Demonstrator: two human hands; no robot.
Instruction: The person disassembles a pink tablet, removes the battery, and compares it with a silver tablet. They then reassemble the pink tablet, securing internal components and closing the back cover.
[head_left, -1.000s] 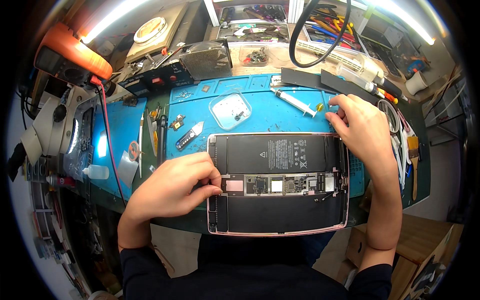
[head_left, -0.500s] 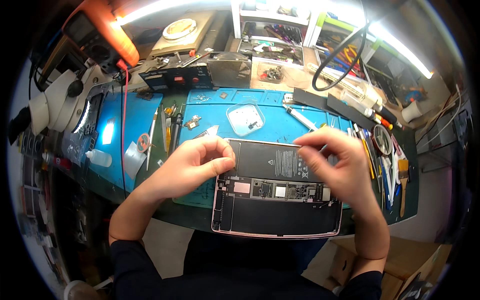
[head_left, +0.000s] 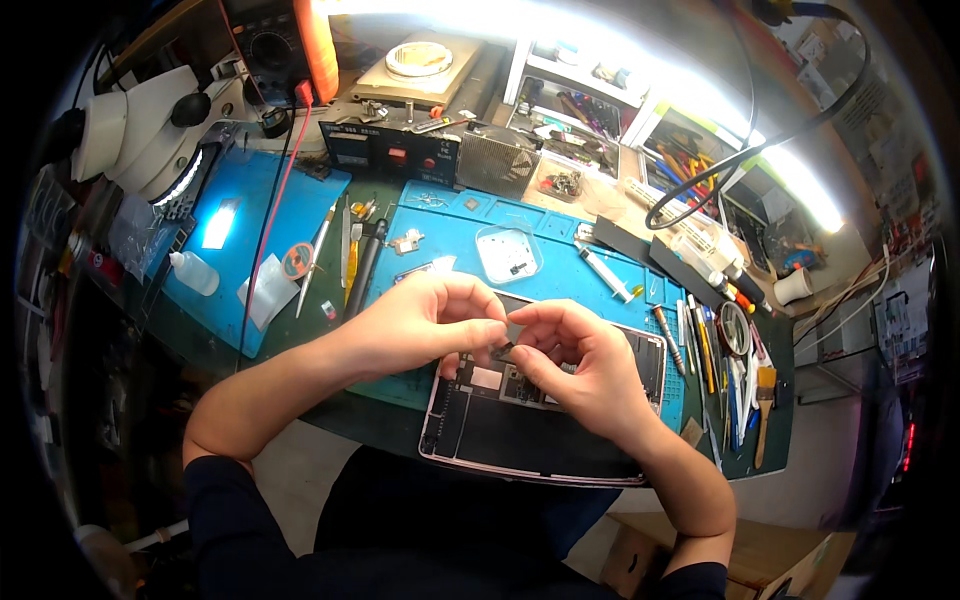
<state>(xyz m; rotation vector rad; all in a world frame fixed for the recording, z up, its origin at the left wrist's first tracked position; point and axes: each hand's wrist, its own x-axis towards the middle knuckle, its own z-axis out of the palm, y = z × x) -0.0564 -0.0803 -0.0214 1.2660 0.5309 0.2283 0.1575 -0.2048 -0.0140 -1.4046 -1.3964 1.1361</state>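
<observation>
An opened tablet [head_left: 545,435] with a pink rim lies in front of me, its dark inside and a strip of circuit board [head_left: 488,379] showing. My left hand [head_left: 430,325] is above its far left part, thumb and forefinger pinched together. My right hand [head_left: 580,370] meets it there, its fingers also closed in a pinch. Between both sets of fingertips is a small dark piece [head_left: 503,351], too small for me to name its kind. The hands cover much of the tablet's upper half and of the board.
Beyond the tablet, a clear plastic dish [head_left: 507,252] with small parts and a syringe [head_left: 606,275] rest on the blue mat [head_left: 425,215]. Tweezers, pens and a brush [head_left: 764,400] line the right side. At left are a small white bottle [head_left: 194,272] and a red cable [head_left: 283,190].
My right hand has moved left from the tablet's right side to meet my left hand. A small dark piece now shows between their fingertips. The whole view has shifted and tilted.
</observation>
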